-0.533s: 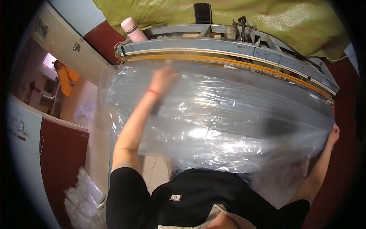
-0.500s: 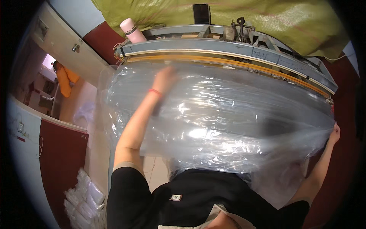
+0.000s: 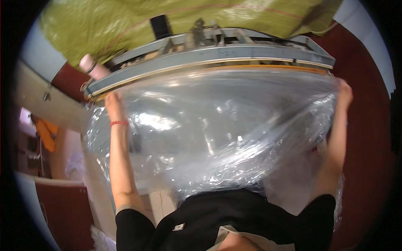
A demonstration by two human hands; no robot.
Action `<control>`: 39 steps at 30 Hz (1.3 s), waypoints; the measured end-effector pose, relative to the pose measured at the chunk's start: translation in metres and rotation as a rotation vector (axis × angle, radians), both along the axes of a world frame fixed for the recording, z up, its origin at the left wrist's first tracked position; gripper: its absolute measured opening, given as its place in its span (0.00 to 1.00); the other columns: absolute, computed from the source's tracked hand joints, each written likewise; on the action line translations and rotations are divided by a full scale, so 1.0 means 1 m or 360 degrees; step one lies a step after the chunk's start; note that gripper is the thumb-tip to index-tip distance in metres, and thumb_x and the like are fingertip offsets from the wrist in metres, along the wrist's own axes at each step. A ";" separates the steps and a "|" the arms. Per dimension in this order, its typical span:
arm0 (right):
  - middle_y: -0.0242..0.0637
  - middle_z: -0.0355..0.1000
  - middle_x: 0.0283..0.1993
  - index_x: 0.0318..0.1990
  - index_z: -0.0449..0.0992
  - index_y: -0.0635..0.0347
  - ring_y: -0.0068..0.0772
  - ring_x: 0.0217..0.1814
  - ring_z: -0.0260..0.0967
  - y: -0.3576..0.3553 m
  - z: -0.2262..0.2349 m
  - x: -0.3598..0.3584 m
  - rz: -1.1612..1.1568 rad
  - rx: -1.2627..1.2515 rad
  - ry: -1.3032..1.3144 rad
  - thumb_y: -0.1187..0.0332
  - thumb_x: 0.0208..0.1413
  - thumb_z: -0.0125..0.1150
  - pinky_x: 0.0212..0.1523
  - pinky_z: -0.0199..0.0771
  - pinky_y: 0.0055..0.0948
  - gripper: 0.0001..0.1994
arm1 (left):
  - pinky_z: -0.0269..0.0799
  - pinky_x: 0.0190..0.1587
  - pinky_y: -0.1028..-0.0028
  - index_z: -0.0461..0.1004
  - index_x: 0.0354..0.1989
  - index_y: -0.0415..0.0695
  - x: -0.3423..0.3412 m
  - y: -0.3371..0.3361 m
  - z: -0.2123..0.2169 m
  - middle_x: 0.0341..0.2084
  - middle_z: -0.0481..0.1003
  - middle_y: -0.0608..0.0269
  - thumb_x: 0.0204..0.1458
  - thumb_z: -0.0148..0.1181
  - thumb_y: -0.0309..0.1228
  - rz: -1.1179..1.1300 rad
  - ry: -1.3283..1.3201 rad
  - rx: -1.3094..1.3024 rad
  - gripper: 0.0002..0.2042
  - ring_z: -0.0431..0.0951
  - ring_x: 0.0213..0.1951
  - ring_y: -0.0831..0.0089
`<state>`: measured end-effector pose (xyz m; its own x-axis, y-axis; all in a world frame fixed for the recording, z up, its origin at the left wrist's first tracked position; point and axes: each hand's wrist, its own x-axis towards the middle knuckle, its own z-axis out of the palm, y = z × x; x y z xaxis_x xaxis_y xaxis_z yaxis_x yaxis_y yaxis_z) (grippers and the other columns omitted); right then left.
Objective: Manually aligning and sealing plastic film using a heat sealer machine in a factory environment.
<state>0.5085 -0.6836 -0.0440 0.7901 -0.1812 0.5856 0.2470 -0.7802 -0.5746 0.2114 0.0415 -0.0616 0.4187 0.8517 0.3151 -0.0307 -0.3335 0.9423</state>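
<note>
a large clear plastic bag (image 3: pixel 217 138), crinkled and glossy with glare, was stretched wide below the long grey sealing machine (image 3: pixel 209 56). the left hand (image 3: pixel 112 100) gripped its left top corner; the right hand (image 3: pixel 344 93) clutched the right edge.

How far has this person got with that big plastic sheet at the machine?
Done: the clear plastic sheet is spread wide, its top edge up at the long grey bar of the machine. In hand: the left hand and right hand hold its two upper corners there. Left: the sheet's lower part is wrinkled and hangs loose.
</note>
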 end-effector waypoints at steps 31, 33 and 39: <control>0.45 0.69 0.34 0.37 0.67 0.63 0.42 0.37 0.67 0.104 -0.049 0.069 -0.0557 0.0680 0.0049 0.70 0.46 0.52 0.42 0.64 0.32 0.10 | 0.67 0.21 0.79 0.65 0.25 0.41 0.003 0.088 -0.038 0.18 0.65 0.67 0.49 0.46 0.27 -0.0060 -0.0157 -0.0213 0.04 0.65 0.18 0.80; 0.43 0.68 0.35 0.38 0.67 0.63 0.42 0.39 0.65 0.139 -0.023 0.034 -0.0278 0.0342 -0.0487 0.68 0.46 0.54 0.44 0.63 0.32 0.12 | 0.64 0.22 0.82 0.64 0.28 0.44 -0.009 0.051 -0.011 0.19 0.64 0.70 0.49 0.48 0.24 -0.0503 -0.0200 -0.0041 0.01 0.64 0.19 0.83; 0.41 0.67 0.34 0.33 0.68 0.63 0.38 0.38 0.64 0.334 0.046 -0.111 0.1081 -0.0566 -0.0922 0.66 0.47 0.55 0.38 0.64 0.28 0.10 | 0.60 0.24 0.85 0.64 0.30 0.45 -0.098 0.007 0.044 0.21 0.64 0.73 0.48 0.50 0.22 -0.0283 -0.0468 0.0144 0.04 0.62 0.22 0.87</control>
